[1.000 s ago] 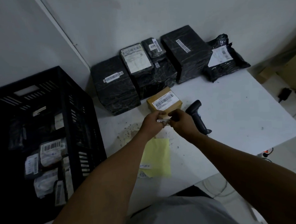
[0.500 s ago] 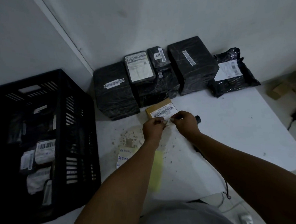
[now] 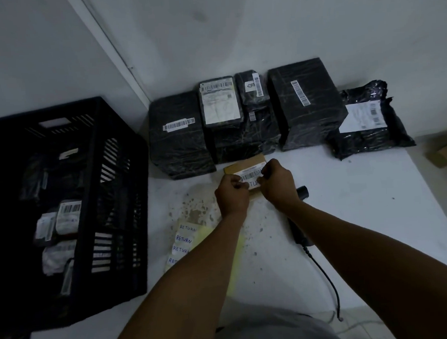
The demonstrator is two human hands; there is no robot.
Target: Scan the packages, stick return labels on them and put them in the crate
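Left hand and right hand each in a pinched grip on a return label, over small brown package, white worktop, black crate at left

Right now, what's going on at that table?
A person is sticking a handwritten return label onto a small brown box on the white table. The left hand and right hand each pinch one end of it. The scanner lies beside the right wrist. More return labels wait on a yellow sheet. Black-wrapped packages line the wall, and the crate at left holds some parcels.
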